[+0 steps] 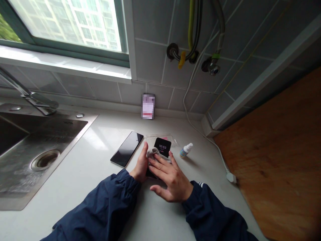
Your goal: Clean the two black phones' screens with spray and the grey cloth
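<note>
A black smartphone (pixel 162 144), its lit screen reading 10:53, is in front of me over the counter. My left hand (pixel 141 164) is closed around its left edge, thumb pointing up along the side; its other fingers are hidden. Across the lower screen lies a light grey cloth (pixel 153 152), bunched at its left end. My right hand (pixel 172 177) presses this cloth with outstretched fingers, thumb held apart. Left of the hands, a second dark-screened smartphone (pixel 127 149) lies flat. A small white-capped spray bottle (pixel 186 150) stands upright to the right.
Behind the held phone lies a clear plastic tray or case (pixel 150 136). A device with a blurred screen (pixel 148 106) leans against the tiled wall. The steel sink (pixel 75 134) and faucet (pixel 42 102) are at left. A white cable with a plug (pixel 231 177) runs beside the wooden board (pixel 276 157).
</note>
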Tool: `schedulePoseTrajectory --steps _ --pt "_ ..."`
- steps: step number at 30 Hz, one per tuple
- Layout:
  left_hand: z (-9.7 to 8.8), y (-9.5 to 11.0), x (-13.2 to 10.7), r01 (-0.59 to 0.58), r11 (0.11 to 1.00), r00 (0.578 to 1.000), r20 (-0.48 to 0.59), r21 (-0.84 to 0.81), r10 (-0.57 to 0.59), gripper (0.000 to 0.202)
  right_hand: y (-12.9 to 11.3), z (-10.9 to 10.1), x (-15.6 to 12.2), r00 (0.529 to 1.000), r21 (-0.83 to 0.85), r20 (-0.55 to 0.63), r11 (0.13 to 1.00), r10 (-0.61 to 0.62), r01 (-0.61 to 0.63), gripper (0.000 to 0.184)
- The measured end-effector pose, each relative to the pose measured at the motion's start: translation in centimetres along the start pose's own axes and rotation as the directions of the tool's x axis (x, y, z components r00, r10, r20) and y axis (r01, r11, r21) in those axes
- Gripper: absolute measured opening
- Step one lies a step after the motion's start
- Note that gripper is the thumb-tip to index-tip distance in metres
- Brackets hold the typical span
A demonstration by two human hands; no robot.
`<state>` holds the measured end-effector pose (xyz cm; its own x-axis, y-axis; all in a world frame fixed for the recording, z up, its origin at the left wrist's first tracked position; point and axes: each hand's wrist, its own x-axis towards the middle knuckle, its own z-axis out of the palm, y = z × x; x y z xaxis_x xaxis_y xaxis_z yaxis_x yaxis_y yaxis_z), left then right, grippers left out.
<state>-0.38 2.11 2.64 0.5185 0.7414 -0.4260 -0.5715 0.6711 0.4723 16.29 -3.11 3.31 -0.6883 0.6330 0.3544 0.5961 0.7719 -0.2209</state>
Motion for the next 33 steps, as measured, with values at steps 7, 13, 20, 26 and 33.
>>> schedulePoseTrajectory --steps 7,13,20,26,33 --pt "0.2 -0.3 0.4 -0.135 0.989 0.986 0.111 0.066 0.127 0.070 0.8 0.8 -0.2 0.979 -0.089 -0.069 0.976 0.194 -0.200 0.069" --pt "0.6 -0.6 -0.1 -0.177 0.978 0.956 0.257 0.114 0.144 0.073 1.4 1.4 -0.5 0.930 -0.110 -0.206 0.938 0.303 -0.330 0.077" --pt "0.0 -0.4 0.1 -0.092 0.996 0.989 0.117 -0.006 0.092 0.066 0.4 0.8 -0.1 0.993 -0.028 -0.052 0.994 0.107 -0.108 0.064" --pt "-0.4 0.1 0.3 -0.025 0.997 0.999 0.043 -0.075 0.029 0.076 0.1 0.6 0.0 0.999 0.028 -0.038 1.000 -0.013 0.014 0.050" --pt "0.4 -0.1 0.1 -0.085 0.995 0.974 0.216 0.050 0.073 0.062 1.9 0.6 -0.4 0.965 -0.071 -0.143 0.970 0.221 -0.233 0.064"
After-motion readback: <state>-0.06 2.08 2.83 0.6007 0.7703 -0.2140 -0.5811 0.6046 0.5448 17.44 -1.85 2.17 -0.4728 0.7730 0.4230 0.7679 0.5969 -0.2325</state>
